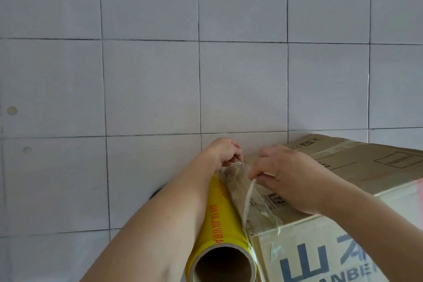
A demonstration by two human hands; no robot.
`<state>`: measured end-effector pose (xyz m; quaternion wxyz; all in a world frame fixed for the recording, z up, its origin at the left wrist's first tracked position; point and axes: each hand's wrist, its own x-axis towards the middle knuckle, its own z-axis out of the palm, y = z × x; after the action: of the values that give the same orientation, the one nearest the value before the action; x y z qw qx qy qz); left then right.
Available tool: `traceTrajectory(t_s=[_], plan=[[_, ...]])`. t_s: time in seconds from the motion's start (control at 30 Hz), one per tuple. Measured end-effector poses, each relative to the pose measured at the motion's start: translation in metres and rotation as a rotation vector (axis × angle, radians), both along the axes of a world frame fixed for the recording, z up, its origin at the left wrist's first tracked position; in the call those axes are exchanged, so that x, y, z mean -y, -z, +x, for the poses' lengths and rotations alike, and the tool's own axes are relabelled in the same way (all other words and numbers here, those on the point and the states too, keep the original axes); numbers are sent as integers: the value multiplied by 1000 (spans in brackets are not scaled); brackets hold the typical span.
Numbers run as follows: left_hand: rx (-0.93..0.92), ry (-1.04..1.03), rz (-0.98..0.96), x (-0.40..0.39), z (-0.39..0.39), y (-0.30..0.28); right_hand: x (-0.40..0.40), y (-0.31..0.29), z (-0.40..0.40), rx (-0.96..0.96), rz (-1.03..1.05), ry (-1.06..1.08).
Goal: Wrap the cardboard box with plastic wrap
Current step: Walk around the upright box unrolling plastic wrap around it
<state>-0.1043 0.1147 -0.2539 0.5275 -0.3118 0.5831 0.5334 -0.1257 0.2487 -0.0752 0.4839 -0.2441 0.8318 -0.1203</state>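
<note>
A brown cardboard box [357, 167] with blue lettering on its near side fills the lower right. A yellow roll of plastic wrap [219, 217] with a cardboard core lies against the box's left edge, under my left forearm. A strip of clear film [242, 190] runs from the roll over the box's left top edge. My left hand [225, 151] pinches the far end of the film. My right hand [286, 176] rests on the box top and pinches a bunched white strand of the film.
Pale grey square floor tiles [148, 87] with dark grout lines cover everything else in view. Two small round marks [12, 110] sit on the tiles at the far left.
</note>
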Motion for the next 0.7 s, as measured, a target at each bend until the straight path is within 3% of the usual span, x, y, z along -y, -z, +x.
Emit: traceTrajectory(t_s=[0.37,0.5,0.6,0.7], plan=[[-118,543,56,-12,5,-7,2,-39,16,145,120,51],[-133,779,55,-14,12,-9,14,-56,32,85,129,-102],[-107,859,62,-13,17,-5,17,-51,48,56,179,-56],[-98,864,47,-12,19,-6,10,-45,59,-110,105,9]])
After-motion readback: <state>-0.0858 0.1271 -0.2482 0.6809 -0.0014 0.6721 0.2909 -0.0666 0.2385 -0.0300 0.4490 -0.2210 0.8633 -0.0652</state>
